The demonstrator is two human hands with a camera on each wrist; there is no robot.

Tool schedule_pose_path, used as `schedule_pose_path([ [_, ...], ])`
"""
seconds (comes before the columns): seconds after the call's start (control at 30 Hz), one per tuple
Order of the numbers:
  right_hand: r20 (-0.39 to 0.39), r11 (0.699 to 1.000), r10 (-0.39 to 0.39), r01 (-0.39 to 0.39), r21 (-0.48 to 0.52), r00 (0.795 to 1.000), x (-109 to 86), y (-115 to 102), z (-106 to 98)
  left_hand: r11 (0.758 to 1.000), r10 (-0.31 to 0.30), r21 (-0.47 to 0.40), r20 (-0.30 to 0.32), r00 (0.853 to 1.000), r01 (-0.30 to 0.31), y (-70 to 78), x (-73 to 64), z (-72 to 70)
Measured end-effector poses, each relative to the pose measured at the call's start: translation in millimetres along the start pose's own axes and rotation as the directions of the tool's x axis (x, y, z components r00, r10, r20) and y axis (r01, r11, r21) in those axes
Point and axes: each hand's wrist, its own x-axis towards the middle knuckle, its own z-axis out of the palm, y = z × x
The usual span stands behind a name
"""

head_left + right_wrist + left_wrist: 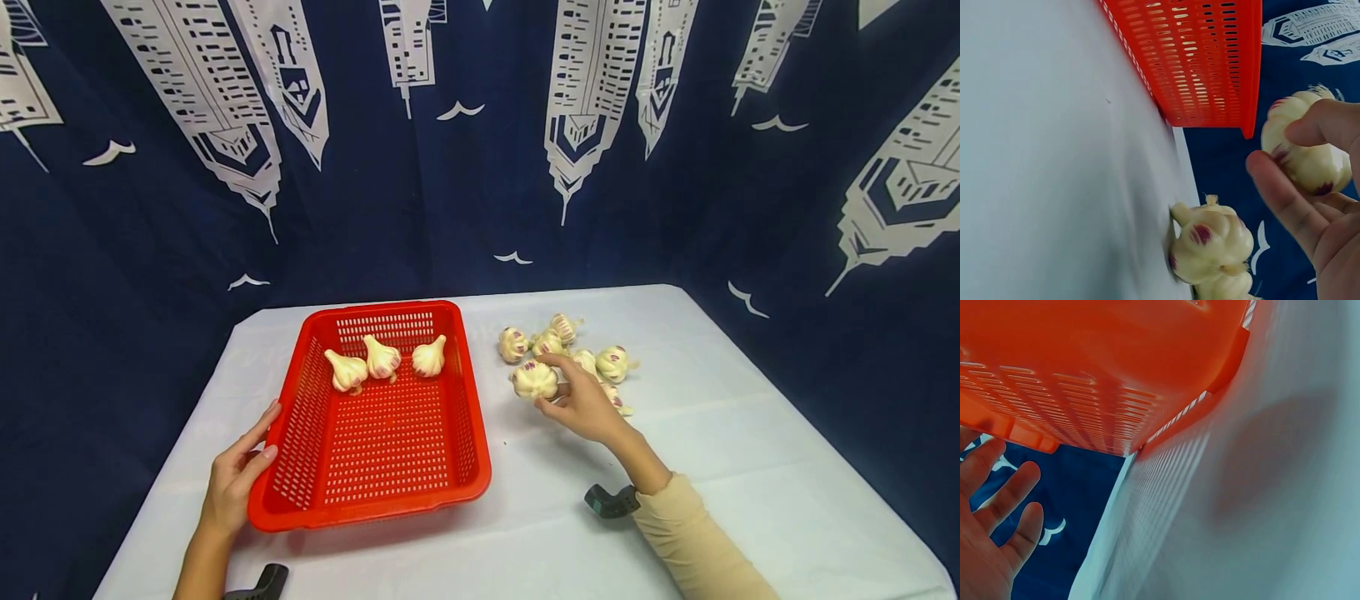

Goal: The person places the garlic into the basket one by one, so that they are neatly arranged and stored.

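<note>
- As the head view showed, the right hand pinched a garlic bulb between thumb and fingers, just beside the loose garlic bulbs on the white tablecloth. A knuckle brushing that cluster could have set one rolling, their sides being rounded.
- Across from it in the head view, the left hand rested thumb and fingertips against the side of the red plastic basket, where three garlic bulbs lay toward the far end. Too hard a push there might have slid or tipped the basket and sent its contents rolling.
- From the left wrist, the visible fingers were spread, the uppermost up by the rim (its tip was cut off at the frame's edge, so its contact I could not tell). So light a touch seemed unlikely to steady the basket against a knock.
- From the right wrist, the pinched bulb was off the cloth and outside the basket. Its smooth, bulging cloves could have slipped if the pinch loosened, dropping it short.
</note>
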Motion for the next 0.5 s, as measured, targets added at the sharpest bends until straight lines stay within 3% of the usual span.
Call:
schedule_pose_path([
  [0.3, -0.043, 0.993, 0.004, 0.001, 0.114, 0.999, 8.4, -21.9, 8.5, 0.999, 0.020, -0.039, 0.005, 1.000, -0.020, -0.5, -1.0, -1.0],
  [0.5, -0.032, 0.948, 0.119, -0.104, 0.300, 0.992, 12.3, -13.5, 17.5, 1.000, 0.016, -0.019, 0.005, 1.000, -0.016, -0.2, -0.5, -0.8],
])
